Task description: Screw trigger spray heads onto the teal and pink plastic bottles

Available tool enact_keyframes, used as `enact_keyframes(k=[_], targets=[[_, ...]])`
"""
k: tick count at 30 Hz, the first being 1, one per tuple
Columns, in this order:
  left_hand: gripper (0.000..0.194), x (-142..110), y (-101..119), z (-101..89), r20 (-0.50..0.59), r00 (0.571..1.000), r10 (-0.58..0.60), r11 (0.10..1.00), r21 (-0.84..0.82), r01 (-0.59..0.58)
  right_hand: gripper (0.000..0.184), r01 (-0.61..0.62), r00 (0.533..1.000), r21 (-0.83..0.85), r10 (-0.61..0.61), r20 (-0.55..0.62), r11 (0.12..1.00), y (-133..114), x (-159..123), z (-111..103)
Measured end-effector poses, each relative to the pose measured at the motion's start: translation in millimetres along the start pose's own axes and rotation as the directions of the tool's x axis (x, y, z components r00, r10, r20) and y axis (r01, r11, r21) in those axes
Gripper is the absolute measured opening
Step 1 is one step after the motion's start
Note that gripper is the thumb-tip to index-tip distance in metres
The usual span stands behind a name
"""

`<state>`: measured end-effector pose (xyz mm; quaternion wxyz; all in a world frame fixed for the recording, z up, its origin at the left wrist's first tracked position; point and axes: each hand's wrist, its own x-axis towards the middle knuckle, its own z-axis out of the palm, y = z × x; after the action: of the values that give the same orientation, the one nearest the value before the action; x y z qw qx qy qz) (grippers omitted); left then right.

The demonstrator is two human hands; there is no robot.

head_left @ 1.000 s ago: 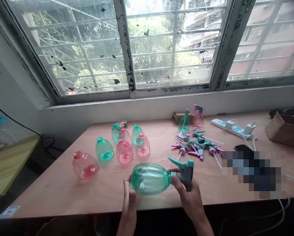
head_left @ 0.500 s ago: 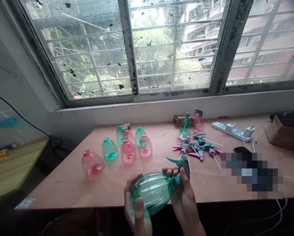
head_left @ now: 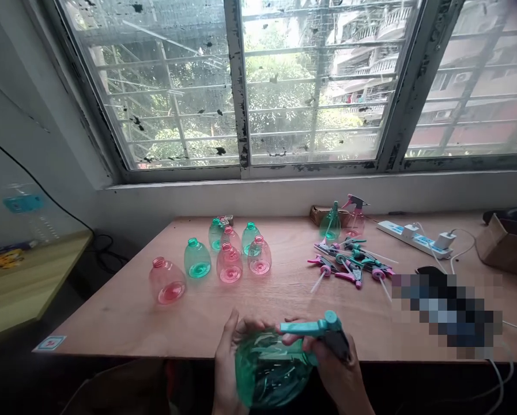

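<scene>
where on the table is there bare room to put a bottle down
Two patches of the table look bare: the middle, between the open bottles and the piled spray heads, and the front left, between the leftmost pink bottle and the patterned card. It's crowded at the right, around the spray heads and power strip.

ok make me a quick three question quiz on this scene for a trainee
1. How many pink bottles have no spray head?
2. True or false: the power strip lies to the right of the loose spray heads.
3. Where is the right hand? a) on the power strip b) on a pink bottle c) at the neck end of a green bottle

Key: 1. four; 2. true; 3. c
</scene>
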<state>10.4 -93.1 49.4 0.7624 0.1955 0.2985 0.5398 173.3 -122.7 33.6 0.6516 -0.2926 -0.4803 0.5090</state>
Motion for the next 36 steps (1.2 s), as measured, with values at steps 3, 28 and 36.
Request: enact_keyframes(k=[3, 28, 36], targets=[[0.046, -5.0, -0.9, 0.9, -0.007, 0.991, 0.137, 0.99, -0.01, -0.137, 0.031, 0.065, 0.994, 0.072, -0.059, -0.087, 0.995, 21.9, 4.1, 3.2], [0.034, 17.6, -8.0, -21.6, -0.257, 0.789, 0.558, 0.819, 0.019, -0.573, 0.059, -0.014, 1.0, 0.099, 0.014, 0.0, 0.995, 32.1, 24.4, 14.3], [0.045, 22.0, -14.3, -34.3, 0.068, 0.889, 0.453, 0.724, 0.554, -0.412, 0.071, -0.013, 1.0, -0.366, 0.01, -0.01, 0.93, 32.2, 33.5, 3.9]])
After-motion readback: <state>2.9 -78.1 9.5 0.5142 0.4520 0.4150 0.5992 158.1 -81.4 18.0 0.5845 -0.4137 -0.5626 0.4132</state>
